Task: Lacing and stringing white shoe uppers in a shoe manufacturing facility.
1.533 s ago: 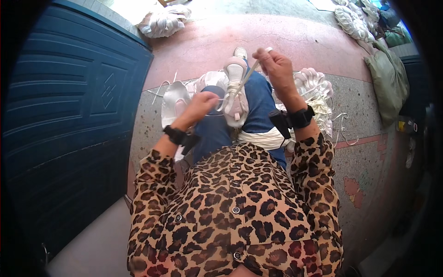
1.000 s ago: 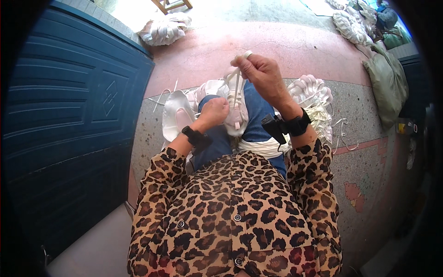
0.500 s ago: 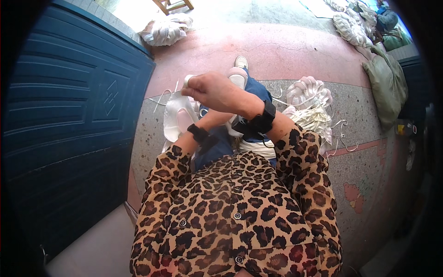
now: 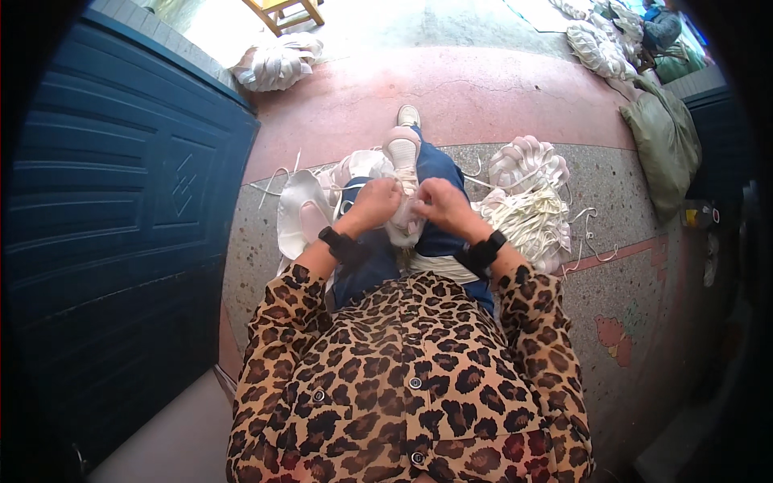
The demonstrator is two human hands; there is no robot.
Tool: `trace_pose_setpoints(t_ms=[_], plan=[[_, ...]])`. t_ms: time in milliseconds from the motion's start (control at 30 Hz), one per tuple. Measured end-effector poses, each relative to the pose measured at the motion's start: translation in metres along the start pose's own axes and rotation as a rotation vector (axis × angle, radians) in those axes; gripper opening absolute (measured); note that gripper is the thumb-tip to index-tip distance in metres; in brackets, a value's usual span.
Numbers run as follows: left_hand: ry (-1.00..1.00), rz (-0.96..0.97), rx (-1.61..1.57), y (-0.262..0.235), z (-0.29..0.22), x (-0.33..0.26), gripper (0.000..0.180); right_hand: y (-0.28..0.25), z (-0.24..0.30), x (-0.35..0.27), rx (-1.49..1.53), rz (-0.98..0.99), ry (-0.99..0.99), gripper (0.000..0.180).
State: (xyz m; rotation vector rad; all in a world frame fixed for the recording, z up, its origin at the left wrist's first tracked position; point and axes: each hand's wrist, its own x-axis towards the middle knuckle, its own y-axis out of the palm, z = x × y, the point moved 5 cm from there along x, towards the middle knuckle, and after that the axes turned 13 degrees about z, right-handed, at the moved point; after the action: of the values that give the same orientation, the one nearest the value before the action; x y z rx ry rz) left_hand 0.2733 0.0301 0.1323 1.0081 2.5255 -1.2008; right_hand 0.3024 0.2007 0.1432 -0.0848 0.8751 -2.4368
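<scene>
A white and pale pink shoe upper (image 4: 403, 153) lies lengthwise over my thighs, its rounded toe pointing away from me. My left hand (image 4: 375, 203) is closed at the left edge of its lacing opening. On the other side my right hand (image 4: 444, 208) is closed too, thumb and fingers pinched together. A thin white shoelace (image 4: 409, 187) crosses the upper between both hands and runs into the fingers; its ends are hidden. Left of my legs lie more white uppers, one with a pink inner part (image 4: 299, 211).
On the floor right of my legs sit a bundle of pale pink uppers (image 4: 527, 165) and a heap of cream laces (image 4: 527, 217). A blue door (image 4: 137, 177) stands at left. Farther off are a wooden stool (image 4: 286, 14), a white bundle (image 4: 278, 63) and a greenish sack (image 4: 662, 145).
My right hand has come down from its raised place at the left, back across to the shoe's right side. My left hand, hidden behind the right arm before, now shows at the shoe.
</scene>
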Motion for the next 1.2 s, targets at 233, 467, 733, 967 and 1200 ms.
trace_pose_setpoints(t_ms=[233, 467, 733, 967, 1200], plan=[[-0.055, -0.024, -0.032, -0.003, 0.0, 0.002, 0.028, 0.018, -0.016, -0.01, 0.074, -0.128, -0.055, 0.024], [-0.038, -0.091, 0.068, 0.004, -0.008, 0.003, 0.025, 0.022, -0.002, -0.021, -0.283, -0.363, -0.221, 0.014], [-0.024, -0.188, 0.124, 0.011, -0.005, 0.0, 0.022, 0.037, 0.003, -0.019, -0.608, -0.165, 0.034, 0.015], [-0.04, -0.222, 0.082, 0.008, -0.005, -0.003, 0.023, 0.037, -0.014, -0.013, -0.078, -0.279, 0.121, 0.033], [-0.034, -0.234, 0.08, 0.005, -0.001, -0.005, 0.024, 0.033, -0.016, -0.009, 0.093, -0.33, 0.152, 0.036]])
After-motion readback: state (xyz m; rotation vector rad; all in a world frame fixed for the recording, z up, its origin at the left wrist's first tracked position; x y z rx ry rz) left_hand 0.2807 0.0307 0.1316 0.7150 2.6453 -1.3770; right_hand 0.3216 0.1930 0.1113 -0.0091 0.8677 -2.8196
